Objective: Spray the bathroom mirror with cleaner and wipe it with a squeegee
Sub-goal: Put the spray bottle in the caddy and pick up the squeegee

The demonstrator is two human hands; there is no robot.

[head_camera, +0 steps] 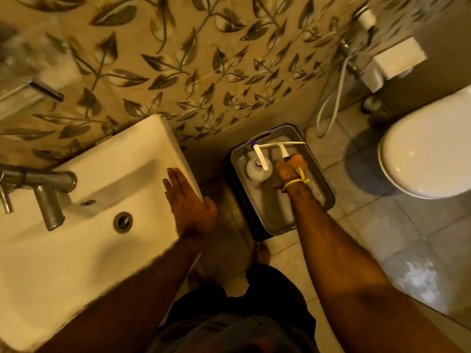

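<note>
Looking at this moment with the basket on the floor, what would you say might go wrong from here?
1. The right hand grips the squeegee handle right beside the spray bottle in the basket; lifting could knock the bottle over.
2. The person leans down with the left hand flat on the sink edge; a slip there might cost their balance.
3. A bare foot stands on a tiled floor; spilled cleaner could make it slippery.

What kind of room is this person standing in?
A bathroom, most likely in a home: a white washbasin with a metal tap stands against leaf-patterned wall tiles, and a toilet sits to the right.
</note>
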